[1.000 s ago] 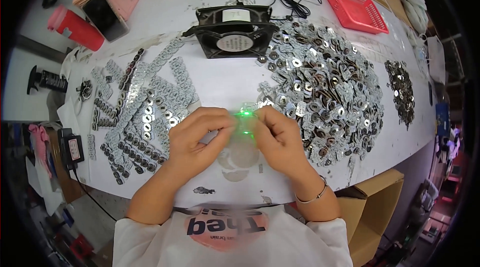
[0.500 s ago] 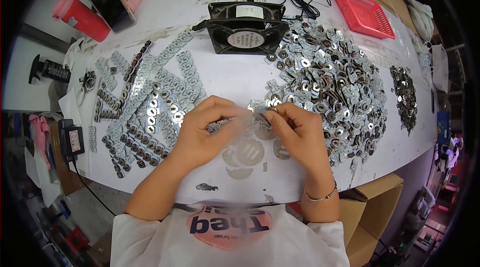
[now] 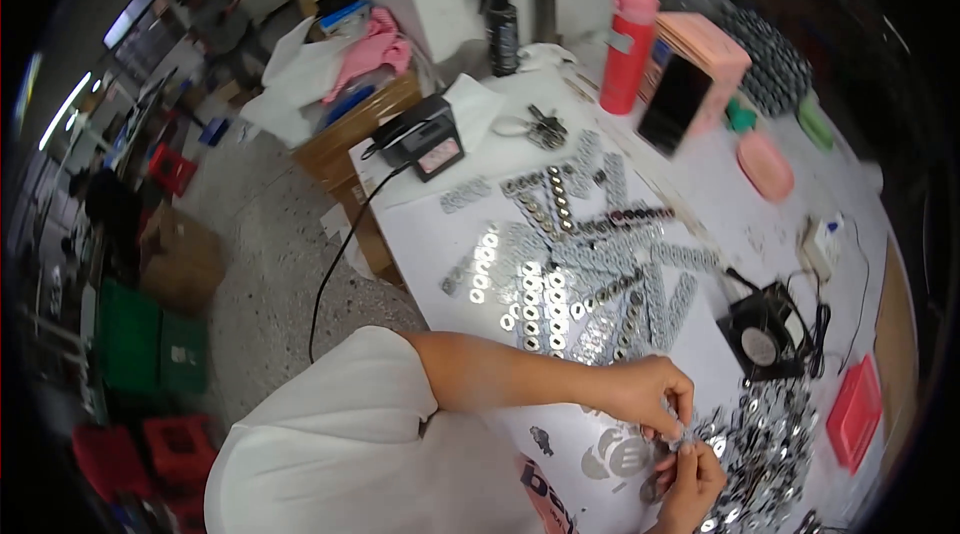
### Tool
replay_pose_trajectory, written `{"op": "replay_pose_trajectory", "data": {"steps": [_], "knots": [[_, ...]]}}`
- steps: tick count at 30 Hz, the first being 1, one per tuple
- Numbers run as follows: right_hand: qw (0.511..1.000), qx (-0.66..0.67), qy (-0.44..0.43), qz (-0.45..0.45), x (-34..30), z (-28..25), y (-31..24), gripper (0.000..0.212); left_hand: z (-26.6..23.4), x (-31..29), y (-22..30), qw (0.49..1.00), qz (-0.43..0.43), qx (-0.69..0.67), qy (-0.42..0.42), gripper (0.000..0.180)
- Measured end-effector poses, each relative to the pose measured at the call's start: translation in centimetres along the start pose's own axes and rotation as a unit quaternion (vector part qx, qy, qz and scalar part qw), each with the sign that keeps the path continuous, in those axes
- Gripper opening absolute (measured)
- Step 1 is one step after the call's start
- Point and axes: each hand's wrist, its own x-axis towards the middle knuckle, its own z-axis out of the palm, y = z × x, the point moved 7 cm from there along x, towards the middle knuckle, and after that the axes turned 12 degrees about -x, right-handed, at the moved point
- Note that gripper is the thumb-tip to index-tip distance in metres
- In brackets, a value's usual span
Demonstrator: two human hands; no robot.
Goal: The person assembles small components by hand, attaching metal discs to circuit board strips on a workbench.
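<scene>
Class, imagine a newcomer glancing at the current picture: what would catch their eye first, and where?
Probably the gleaming rows of metal pieces near the picture's middle. Next, the red bottle standing beside a dark-screened phone near the top, right of centre. Then the left hand and right hand, close together at lower right, beside the heap of metal pieces.

Silvery metal pieces (image 3: 762, 456) — red bottle (image 3: 628, 56), black fan (image 3: 758, 342)

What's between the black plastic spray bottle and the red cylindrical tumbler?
In the head view, a crumpled white cloth-like item lies between the spray bottle and the tumbler.
</scene>
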Motion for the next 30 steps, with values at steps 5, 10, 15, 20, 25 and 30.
{"op": "replay_pose_trajectory", "data": {"steps": [5,10,15,20,25,30], "knots": [[1.0,0.018,0.0,-0.006,-0.6,0.6,-1.7,0.023,0.1,-0.5,-0.9,0.988,-0.02,-0.15,-0.033,0.018],[0.98,0.19,0.037,0.048,0.1,0.5,-0.4,0.019,0.8,-0.4,1.0,0.995,0.063,-0.073,-0.027,0.012],[0.984,0.137,0.102,0.05,0.1,0.3,-1.4,0.02,1.2,-1.4,3.4,0.935,0.324,0.145,-0.013,0.012],[0.986,0.125,0.109,0.015,0.5,0.3,0.2,0.017,1.5,-1.7,3.0,0.93,0.331,0.162,-0.007,0.009],[0.99,0.054,0.131,0.002,0.3,0.0,0.8,0.02,1.3,-1.9,2.5,0.927,0.327,0.179,0.033,0.008],[0.965,0.225,0.131,0.024,1.1,0.9,2.2,0.02,1.5,-0.7,2.3,0.918,0.351,0.183,0.016,0.01]]}}
